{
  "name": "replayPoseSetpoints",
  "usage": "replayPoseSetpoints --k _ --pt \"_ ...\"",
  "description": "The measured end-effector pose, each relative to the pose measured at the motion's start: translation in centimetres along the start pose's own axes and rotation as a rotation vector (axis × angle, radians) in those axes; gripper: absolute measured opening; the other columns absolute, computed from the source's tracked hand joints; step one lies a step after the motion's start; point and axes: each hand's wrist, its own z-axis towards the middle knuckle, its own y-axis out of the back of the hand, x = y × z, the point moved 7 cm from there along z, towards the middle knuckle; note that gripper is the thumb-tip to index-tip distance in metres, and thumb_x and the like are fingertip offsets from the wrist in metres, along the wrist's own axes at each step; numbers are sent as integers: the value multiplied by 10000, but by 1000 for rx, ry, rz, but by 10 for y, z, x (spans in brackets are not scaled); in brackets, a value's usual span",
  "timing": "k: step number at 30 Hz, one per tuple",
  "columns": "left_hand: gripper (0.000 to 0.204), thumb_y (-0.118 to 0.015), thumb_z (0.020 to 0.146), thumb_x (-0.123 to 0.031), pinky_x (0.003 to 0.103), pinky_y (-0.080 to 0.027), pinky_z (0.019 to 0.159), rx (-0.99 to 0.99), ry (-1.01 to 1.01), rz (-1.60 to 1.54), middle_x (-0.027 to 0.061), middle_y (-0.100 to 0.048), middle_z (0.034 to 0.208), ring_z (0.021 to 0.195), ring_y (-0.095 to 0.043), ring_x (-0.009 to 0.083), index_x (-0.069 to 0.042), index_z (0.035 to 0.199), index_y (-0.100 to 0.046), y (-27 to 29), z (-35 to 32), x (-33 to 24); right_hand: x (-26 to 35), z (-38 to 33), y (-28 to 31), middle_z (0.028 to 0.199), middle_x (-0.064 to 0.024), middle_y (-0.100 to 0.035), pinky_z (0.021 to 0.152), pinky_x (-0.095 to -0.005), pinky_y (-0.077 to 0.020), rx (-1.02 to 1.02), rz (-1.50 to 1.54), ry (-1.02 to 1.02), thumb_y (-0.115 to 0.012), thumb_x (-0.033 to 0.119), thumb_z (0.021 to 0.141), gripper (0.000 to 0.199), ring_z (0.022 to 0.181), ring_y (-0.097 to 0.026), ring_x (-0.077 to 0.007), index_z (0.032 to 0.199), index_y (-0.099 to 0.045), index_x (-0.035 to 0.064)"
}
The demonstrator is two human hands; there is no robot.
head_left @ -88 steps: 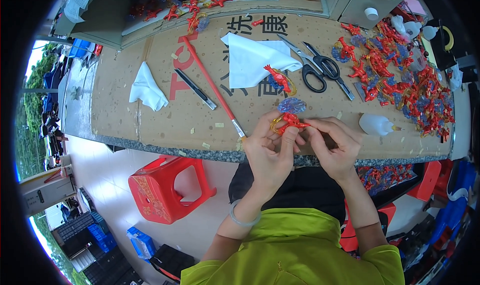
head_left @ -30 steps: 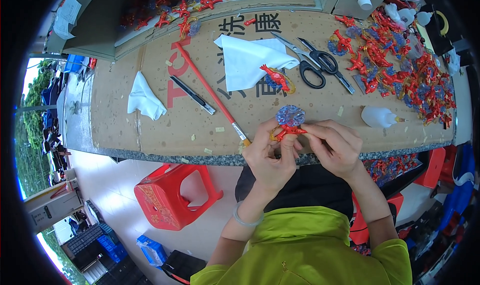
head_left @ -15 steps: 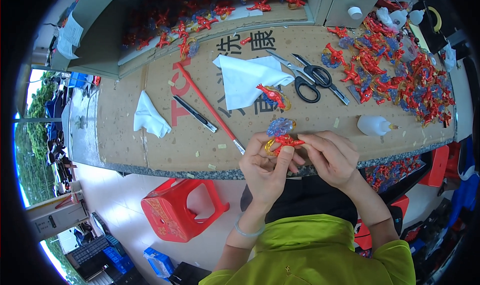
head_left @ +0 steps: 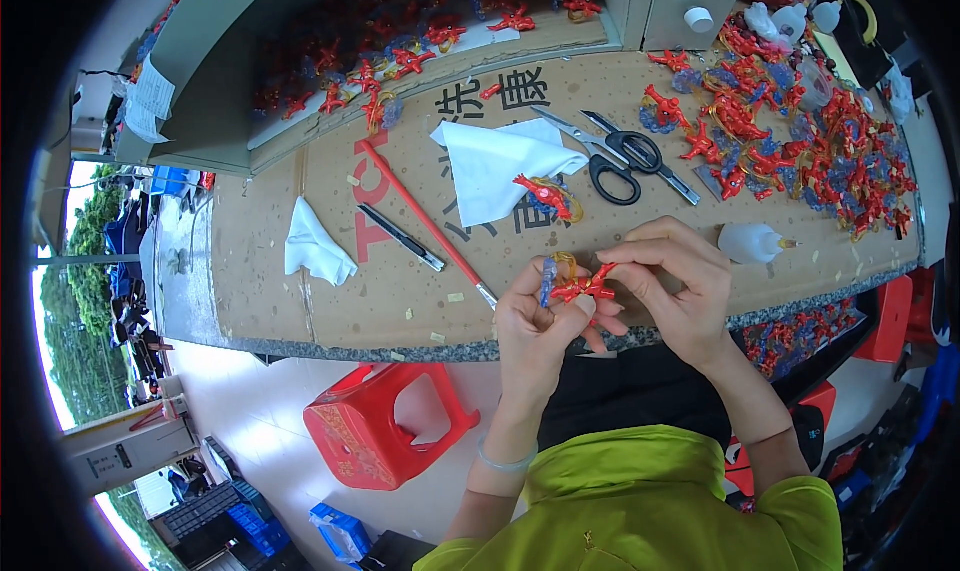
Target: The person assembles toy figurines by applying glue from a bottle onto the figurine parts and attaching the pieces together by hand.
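Observation:
My left hand (head_left: 535, 321) and my right hand (head_left: 670, 286) meet over the near edge of the workbench. Between their fingertips sits a small red figure (head_left: 583, 287) with a blue translucent disc and a yellow ring fixed to it. Both hands pinch it, the left from below, the right from above and the side. A second red figure (head_left: 543, 195) lies on a white cloth (head_left: 495, 166) just beyond the hands.
Cardboard (head_left: 330, 261) covers the bench. On it lie black scissors (head_left: 625, 161), a red-handled brush (head_left: 425, 221), a black pen (head_left: 402, 237), a crumpled white cloth (head_left: 315, 246), a small glue bottle (head_left: 750, 241) and a heap of red figures (head_left: 800, 151). A red stool (head_left: 385, 441) stands below.
The hands keep turning the small figure between the fingertips; the blue disc has swung from above it to its left side. The view has shifted slightly.

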Motion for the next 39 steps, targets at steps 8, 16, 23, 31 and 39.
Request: replayPoseSetpoints --k 8,16,23,31,39 --pt "246 -583 863 58 250 -563 542 126 -90 -38 181 -679 886 720 -697 209 58 1105 -537 -5 3 -1 -10 1 -7 850 -88 -637 595 -240 -476 53 161 -112 -691 -20 797 105 715 -613 -130 902 -695 -15" --pt "247 -615 825 100 293 -603 682 10 -197 219 170 -674 894 794 -696 216 86 1066 -564 -16 3 -2 -17 1 2 839 -128 -633 613 -261 -487 27 140 54 -643 -89 765 122 724 -616 -177 870 -665 -32" --pt "263 -613 840 103 268 -590 695 25 -218 228 157 -665 943 794 -692 182 92 1096 -554 -16 -1 0 -10 0 0 825 -135 -636 611 -266 -507 19 42 101 -644 -127 743 149 715 -631 -189 859 -668 -36" --pt "251 -587 857 93 253 -564 523 10 -250 214 142 -655 835 632 -680 175 65 1102 -536 -15 0 -2 -20 -2 0 835 -115 -645 580 -237 -489 -28 168 -58 -658 -124 754 155 693 -619 -151 877 -675 -31" --pt "287 -569 872 79 244 -546 493 22 -274 281 113 -636 770 590 -671 164 52 1153 -518 -16 0 -2 -24 1 -4 831 -116 -641 589 -239 -485 41 193 -76 -644 -122 761 126 710 -617 -157 856 -659 -40"
